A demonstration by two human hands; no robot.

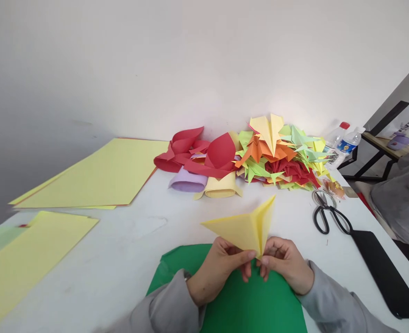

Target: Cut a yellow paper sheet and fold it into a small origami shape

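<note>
A folded yellow paper [241,228] with two pointed wings is held up between my hands, over a green sheet [249,305]. My left hand [221,266] pinches its lower edge, with the thumb lying along the near side. On the other side, my right hand [284,261] grips the bottom corner between thumb and fingers. The wings spread apart toward the upper left and upper right, with a crease running down between them. Some of the fingertips are hidden behind the paper.
Large yellow sheets [96,178] and more yellow paper [41,249] lie at left. Rolled paper shapes [221,155] and a pile of folded paper [267,152] stand by the wall. Black scissors [324,210], a black flat object [387,273] and plastic bottles [348,143] are at right. A person's grey sleeve [402,199] shows beyond.
</note>
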